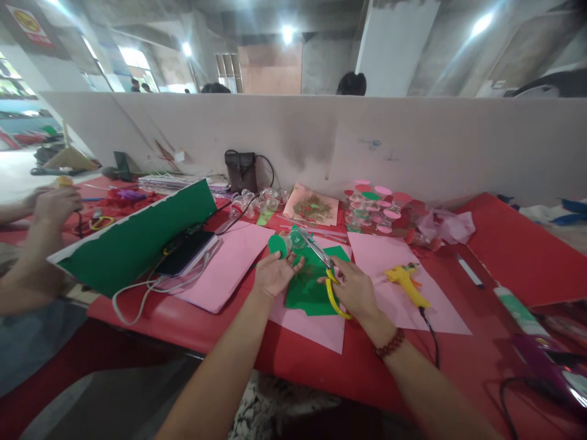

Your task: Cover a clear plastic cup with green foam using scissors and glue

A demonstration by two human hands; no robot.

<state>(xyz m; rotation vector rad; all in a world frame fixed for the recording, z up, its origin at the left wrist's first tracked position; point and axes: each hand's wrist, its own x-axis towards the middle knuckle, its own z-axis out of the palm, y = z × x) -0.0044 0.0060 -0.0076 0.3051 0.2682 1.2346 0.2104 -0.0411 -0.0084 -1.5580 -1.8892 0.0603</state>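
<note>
My left hand (274,274) pinches a piece of green paper (277,245) with a rounded edge, held just above the table. My right hand (353,289) grips yellow-handled scissors (321,260), whose blades point up and left toward the green piece. A larger green sheet (308,288) lies under both hands on pink paper (316,324). A beaded bracelet (390,343) is on my right wrist.
A yellow glue gun (405,280) lies on pink paper to the right. A big green board (132,241) leans at the left over a dark tablet (187,252). Small clear cups (257,203) and pink discs (380,201) sit at the back. Another person's hands (55,205) work at far left.
</note>
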